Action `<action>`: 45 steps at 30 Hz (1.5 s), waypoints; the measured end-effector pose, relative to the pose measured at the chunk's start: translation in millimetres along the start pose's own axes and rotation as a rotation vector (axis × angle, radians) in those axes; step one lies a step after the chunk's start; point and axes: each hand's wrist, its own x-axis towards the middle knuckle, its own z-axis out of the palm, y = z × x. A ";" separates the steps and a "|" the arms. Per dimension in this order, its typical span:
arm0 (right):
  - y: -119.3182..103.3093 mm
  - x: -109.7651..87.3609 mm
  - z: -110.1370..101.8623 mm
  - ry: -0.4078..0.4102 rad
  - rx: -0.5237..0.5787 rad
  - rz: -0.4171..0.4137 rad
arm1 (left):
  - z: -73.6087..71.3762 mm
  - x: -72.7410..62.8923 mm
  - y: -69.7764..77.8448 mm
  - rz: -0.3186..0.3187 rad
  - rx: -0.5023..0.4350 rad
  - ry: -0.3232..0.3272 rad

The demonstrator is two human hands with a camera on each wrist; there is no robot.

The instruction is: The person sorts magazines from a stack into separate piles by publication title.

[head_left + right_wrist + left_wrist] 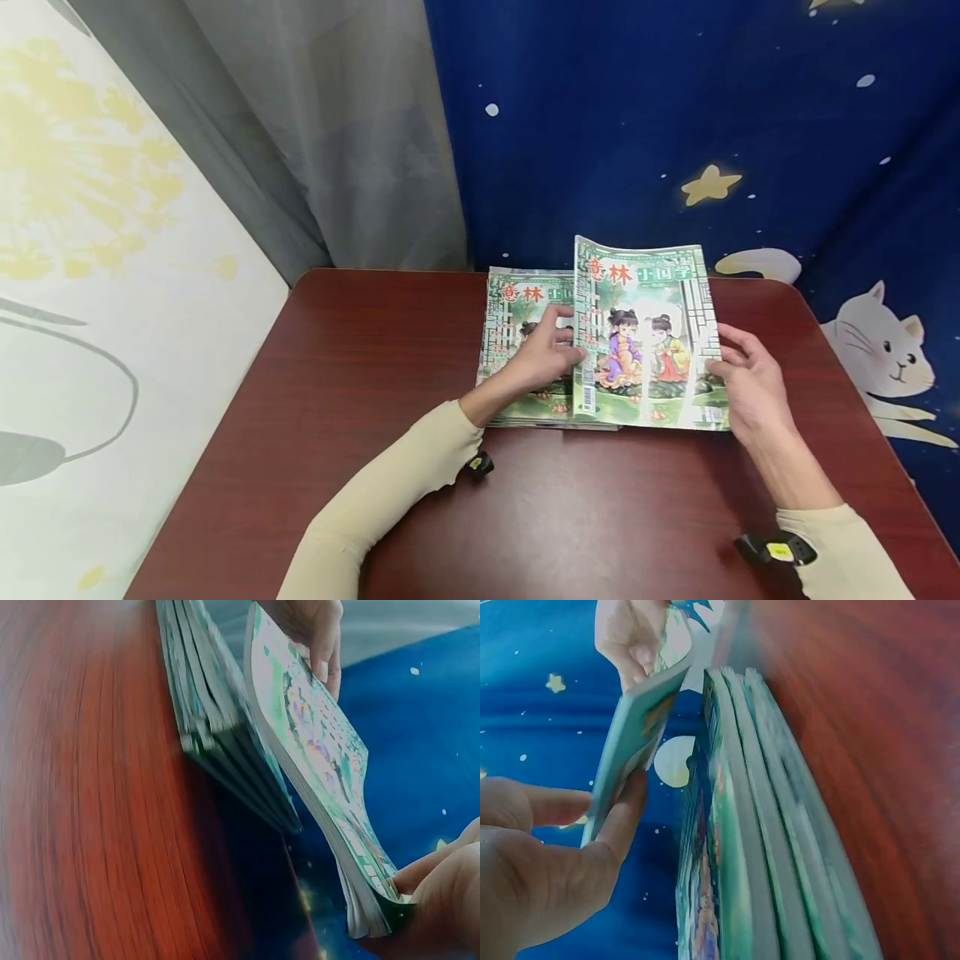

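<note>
Both hands hold up a magazine point(648, 333) with a green illustrated cover showing two seated figures. My left hand point(542, 354) pinches its left edge between thumb and fingers, as the left wrist view also shows at the spine. My right hand point(752, 387) grips the right edge, thumb on the cover; in the right wrist view that corner bends up a little. Below and to the left lies a stack of several like magazines point(517, 400), partly hidden by the left hand and the held magazine. A gap separates the held magazine from the stack point(769, 825).
The stack lies on a dark red wooden table point(360, 358) near its back edge. Behind hang a grey curtain point(382, 142) and a blue curtain point(585, 125) with stars and a cat. A white patterned surface point(112, 250) borders the left side.
</note>
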 end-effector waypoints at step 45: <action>16.4 57.3 -59.6 0.209 -0.744 -0.031 | 76.9 64.3 6.1 0.088 1.224 -0.079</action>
